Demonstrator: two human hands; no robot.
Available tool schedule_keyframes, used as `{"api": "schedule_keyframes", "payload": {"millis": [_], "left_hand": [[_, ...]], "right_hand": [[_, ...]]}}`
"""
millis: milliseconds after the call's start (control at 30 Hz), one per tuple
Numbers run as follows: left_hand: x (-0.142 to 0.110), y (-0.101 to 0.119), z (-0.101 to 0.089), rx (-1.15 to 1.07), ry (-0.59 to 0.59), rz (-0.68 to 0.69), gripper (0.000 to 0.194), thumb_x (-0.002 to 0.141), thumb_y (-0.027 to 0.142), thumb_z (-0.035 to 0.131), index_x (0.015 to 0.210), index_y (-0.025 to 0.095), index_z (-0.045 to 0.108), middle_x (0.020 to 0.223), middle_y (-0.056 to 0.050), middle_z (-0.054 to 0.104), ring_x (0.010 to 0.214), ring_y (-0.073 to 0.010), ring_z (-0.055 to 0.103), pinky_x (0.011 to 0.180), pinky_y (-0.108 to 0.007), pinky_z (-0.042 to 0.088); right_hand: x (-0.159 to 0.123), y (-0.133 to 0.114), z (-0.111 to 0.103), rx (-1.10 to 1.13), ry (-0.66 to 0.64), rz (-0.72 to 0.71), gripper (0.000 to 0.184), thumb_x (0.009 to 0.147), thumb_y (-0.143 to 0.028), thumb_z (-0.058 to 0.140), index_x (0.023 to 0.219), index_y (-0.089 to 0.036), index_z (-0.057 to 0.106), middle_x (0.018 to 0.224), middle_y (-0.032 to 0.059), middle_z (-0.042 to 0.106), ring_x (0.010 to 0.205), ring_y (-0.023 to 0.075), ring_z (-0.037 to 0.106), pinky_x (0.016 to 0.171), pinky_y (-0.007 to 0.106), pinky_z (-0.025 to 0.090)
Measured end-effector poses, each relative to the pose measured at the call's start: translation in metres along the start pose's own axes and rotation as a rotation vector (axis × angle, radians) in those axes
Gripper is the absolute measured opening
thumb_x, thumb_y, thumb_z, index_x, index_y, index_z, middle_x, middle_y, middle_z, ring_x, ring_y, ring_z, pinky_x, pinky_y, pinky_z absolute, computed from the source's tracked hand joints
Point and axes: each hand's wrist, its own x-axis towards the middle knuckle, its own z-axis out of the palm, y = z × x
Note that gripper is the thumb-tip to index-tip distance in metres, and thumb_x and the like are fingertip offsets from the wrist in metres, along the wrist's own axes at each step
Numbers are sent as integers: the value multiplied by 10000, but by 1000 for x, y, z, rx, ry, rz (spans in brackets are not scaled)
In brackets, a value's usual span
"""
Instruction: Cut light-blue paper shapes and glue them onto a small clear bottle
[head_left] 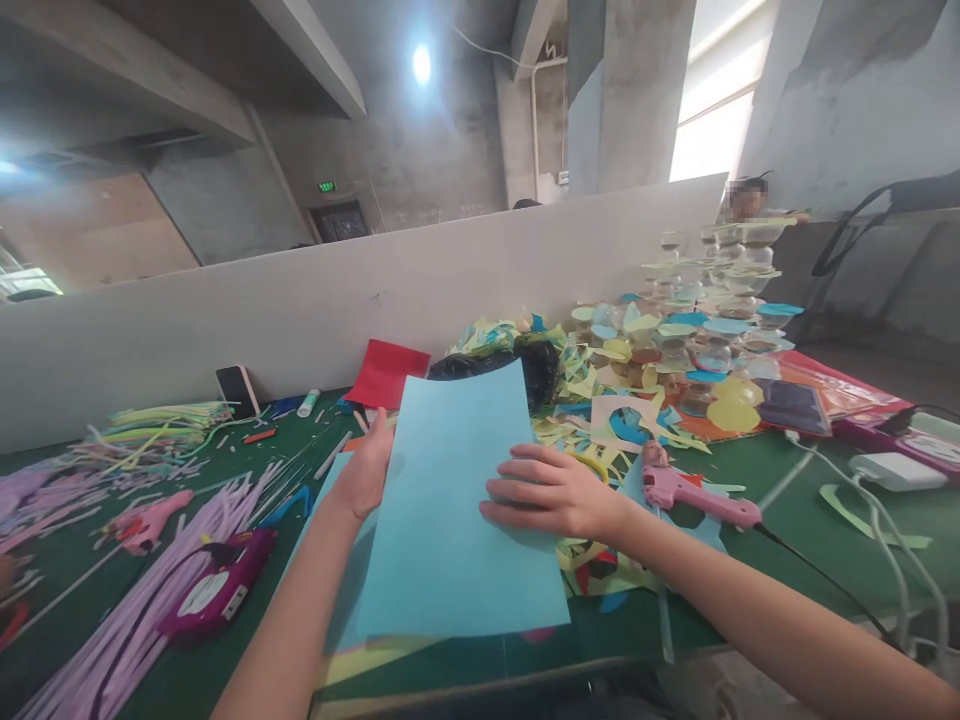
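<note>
Your right hand [555, 490] spreads open on the sheet [450, 550], bare desk [600, 640] lower right, left hand [366, 468] edge-side, fingers partly hidden, grip unreadable.

And it's blue front and centre, a plain pale blue rectangular paper sheet [457, 560], no pattern on it anywhere, over a deep green table [795, 530]! Pale yellow peeks out below on a flat paper sheet edge [375, 662]. Behind, a bold red paper piece [386, 372] sits near a glossy black plastic bag [541, 365]. Left side now: lilac thin strips [135, 625] in a long bundle, yellow-green thin strips [172, 425] beyond, and a magenta-purple box [244, 585] with a white label. Pink on both flanks, a left pink glue gun [150, 522] and a right pink glue gun [697, 492]! Clear stacked cups [712, 355] flash blue and yellow discs, against a whitish partition panel [300, 305].
</note>
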Motion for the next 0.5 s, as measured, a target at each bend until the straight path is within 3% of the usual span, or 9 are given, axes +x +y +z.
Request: {"api": "schedule_keyframes", "payload": {"millis": [67,133,267,367,500], "left_hand": [[9,-8,-8,35,6,-57,528,828,515,625,1225,168,615,1040,-130,731,914,-277,712,734,-352,586],[20,-15,-14,77,122,-13,465,773,311,737,1196,162,617,1046,-125,730,877,-248,718,737,-321,587],[38,-26,-19,4,301,116,361,820,189,672,1174,165,606,1040,-105,731,858,-202,720,811,-317,577],[46,-30,-24,-31,393,163,320,856,173,616,1175,182,603,1044,-87,731,864,-177,717,837,-297,567],[54,-36,-34,-52,467,200,340,875,167,574,1214,188,571,1058,-68,729,915,-164,706,820,-253,560]], "right_hand": [[-3,1,4,-15,-27,29,254,939,-157,562,1159,-257,638,1144,14,690,1114,159,577,1086,402,411],[-7,4,7,-23,-66,88,276,946,-138,531,1170,-260,635,1195,21,672,1163,178,546,1096,433,396],[-16,14,11,4,-175,263,409,890,-21,481,1204,-241,625,1305,57,611,1231,246,482,1077,505,396],[-23,20,13,40,-243,311,547,796,31,518,1275,-225,580,1361,62,564,1271,275,431,1110,544,347],[-24,22,16,50,-249,324,428,830,-205,653,1253,-236,591,1359,58,560,1279,305,414,1147,590,270]]}}
